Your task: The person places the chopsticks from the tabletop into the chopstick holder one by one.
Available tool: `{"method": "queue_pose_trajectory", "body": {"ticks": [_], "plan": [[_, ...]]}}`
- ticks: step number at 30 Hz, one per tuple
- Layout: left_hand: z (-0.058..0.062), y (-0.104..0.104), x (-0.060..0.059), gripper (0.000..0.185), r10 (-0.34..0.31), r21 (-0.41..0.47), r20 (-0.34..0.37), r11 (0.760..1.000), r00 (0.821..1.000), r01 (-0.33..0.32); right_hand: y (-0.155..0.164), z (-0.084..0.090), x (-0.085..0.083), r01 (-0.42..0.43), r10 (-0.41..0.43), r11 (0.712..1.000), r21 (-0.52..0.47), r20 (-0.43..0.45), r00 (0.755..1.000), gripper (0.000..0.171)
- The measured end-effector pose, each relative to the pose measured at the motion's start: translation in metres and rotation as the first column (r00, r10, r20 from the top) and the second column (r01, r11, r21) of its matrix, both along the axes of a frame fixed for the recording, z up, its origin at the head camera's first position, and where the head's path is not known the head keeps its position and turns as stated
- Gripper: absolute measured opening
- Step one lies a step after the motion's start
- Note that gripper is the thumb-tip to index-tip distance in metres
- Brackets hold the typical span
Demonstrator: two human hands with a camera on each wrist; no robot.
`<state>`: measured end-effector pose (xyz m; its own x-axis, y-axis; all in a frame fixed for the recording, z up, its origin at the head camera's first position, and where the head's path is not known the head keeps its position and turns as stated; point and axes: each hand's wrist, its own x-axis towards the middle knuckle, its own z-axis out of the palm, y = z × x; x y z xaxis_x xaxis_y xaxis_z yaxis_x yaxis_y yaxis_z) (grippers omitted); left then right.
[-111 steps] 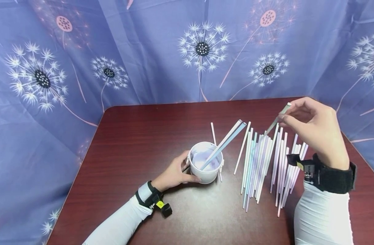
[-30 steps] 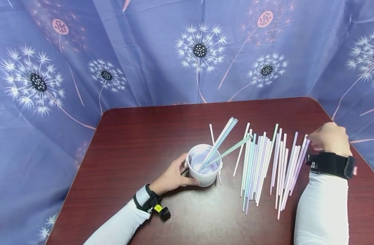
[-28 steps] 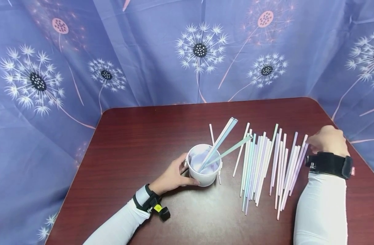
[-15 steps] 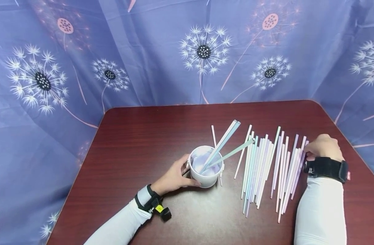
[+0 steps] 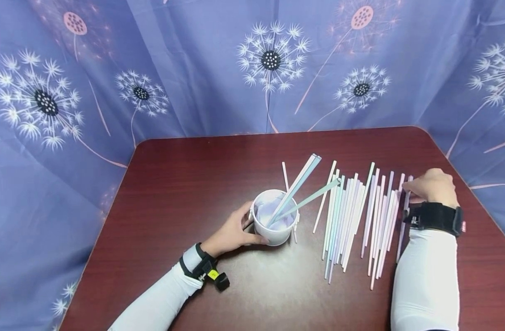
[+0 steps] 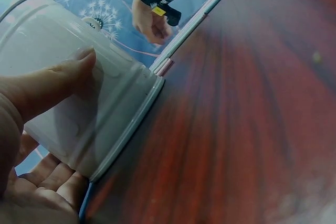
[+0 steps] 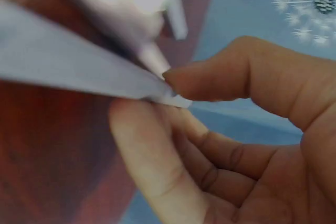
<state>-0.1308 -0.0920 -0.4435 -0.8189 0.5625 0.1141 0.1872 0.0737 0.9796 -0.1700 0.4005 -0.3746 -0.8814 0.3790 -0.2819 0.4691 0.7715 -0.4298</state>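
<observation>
A small white bucket (image 5: 273,236) stands on the table, and my left hand (image 5: 231,233) grips its left side, thumb in front. The left wrist view shows the thumb pressed on the bucket's wall (image 6: 118,90), fingers round the other side. Three straws lean out of it to the right: a white one, a blue one (image 5: 303,177) and a green one (image 5: 318,193). At the right, my right hand (image 5: 435,186) pinches the far end of a light purple straw (image 5: 402,230). In the right wrist view thumb and index finger meet on that straw (image 7: 68,59), which is blurred.
Several pastel straws lie roughly side by side in two groups, a left one (image 5: 339,225) and a right one (image 5: 378,230), between bucket and right hand. A pink-white straw (image 5: 285,177) lies partly behind the bucket. A blue dandelion-print cloth (image 5: 202,69) hangs beyond the table (image 5: 186,184).
The green straw, held by my right hand earlier, now leans in the bucket. My right hand has gone to the right group, and the purple straw there now lies apart from its neighbours.
</observation>
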Motion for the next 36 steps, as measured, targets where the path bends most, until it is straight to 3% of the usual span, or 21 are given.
{"method": "queue_pose_trajectory", "body": {"ticks": [4, 7, 9, 10, 12, 14, 15, 19, 21, 23, 25, 27, 30, 32, 34, 36], "plan": [[-0.011, -0.001, -0.004, 0.09, 0.006, -0.014, -0.029, 1.0, 1.0, -0.006, -0.007, 0.016, -0.003, -0.083, 0.072, 0.993, -0.084, -0.129, 0.989, 0.044], [0.001, 0.0, 0.0, 0.089, 0.012, -0.032, -0.034, 0.999, 0.999, -0.013, -0.019, 0.034, -0.002, -0.154, 0.108, 0.972, -0.177, -0.242, 0.964, 0.044], [0.01, 0.0, 0.003, 0.087, 0.019, -0.046, -0.046, 0.999, 0.999, -0.021, -0.031, 0.046, -0.001, -0.196, 0.088, 0.93, -0.309, -0.332, 0.939, 0.038], [0.014, -0.001, 0.004, 0.087, 0.021, -0.048, -0.049, 0.999, 0.999, -0.023, -0.037, 0.052, 0.0, -0.219, 0.063, 0.893, -0.393, -0.374, 0.925, 0.034], [0.017, -0.001, 0.004, 0.086, 0.028, -0.055, -0.054, 0.998, 0.998, -0.031, -0.05, 0.063, 0.002, -0.287, 0.002, 0.78, -0.556, -0.458, 0.889, 0.029], [0.017, -0.001, 0.003, 0.086, 0.027, -0.049, -0.047, 0.998, 0.999, -0.029, -0.062, 0.073, 0.005, -0.391, -0.052, 0.623, -0.678, -0.534, 0.844, 0.029], [0.017, -0.001, 0.003, 0.086, 0.021, -0.041, -0.035, 0.999, 0.999, -0.022, -0.068, 0.077, 0.008, -0.438, -0.057, 0.565, -0.699, -0.563, 0.825, 0.03], [0.012, 0.0, 0.002, 0.087, -0.001, -0.017, 0.013, 1.0, 1.0, 0.002, -0.091, 0.092, 0.022, -0.582, -0.016, 0.41, -0.702, -0.644, 0.765, 0.034], [0.011, 0.0, 0.001, 0.087, -0.001, -0.011, 0.018, 1.0, 1.0, 0.001, -0.101, 0.099, 0.031, -0.632, 0.019, 0.371, -0.68, -0.675, 0.737, 0.035], [0.012, 0.001, 0.001, 0.088, 0.004, -0.015, 0.002, 1.0, 1.0, -0.004, -0.111, 0.107, 0.04, -0.689, 0.034, 0.307, -0.657, -0.716, 0.698, 0.036], [0.012, 0.001, 0.0, 0.087, 0.008, -0.019, -0.01, 1.0, 1.0, -0.008, -0.12, 0.114, 0.05, -0.75, 0.026, 0.219, -0.624, -0.765, 0.643, 0.037], [0.012, 0.001, 0.0, 0.088, 0.006, -0.021, -0.011, 1.0, 1.0, -0.006, -0.131, 0.118, 0.058, -0.814, -0.004, 0.104, -0.572, -0.818, 0.575, 0.037], [0.011, 0.0, 0.0, 0.088, 0.002, -0.023, -0.002, 1.0, 1.0, -0.002, -0.149, 0.123, 0.067, -0.882, -0.072, -0.012, -0.472, -0.879, 0.471, 0.032], [0.01, 0.0, 0.001, 0.089, 0.004, -0.028, 0.001, 1.0, 1.0, -0.004, -0.16, 0.125, 0.071, -0.907, -0.099, -0.044, -0.419, -0.902, 0.421, 0.03], [0.009, -0.001, 0.001, 0.089, 0.005, -0.025, 0.001, 1.0, 1.0, -0.005, -0.169, 0.126, 0.075, -0.917, -0.096, 0.0, -0.4, -0.912, 0.398, 0.029], [0.008, -0.001, 0.001, 0.088, 0.007, -0.021, -0.001, 1.0, 1.0, -0.007, -0.176, 0.127, 0.078, -0.914, -0.075, 0.056, -0.402, -0.914, 0.398, 0.028]]}}
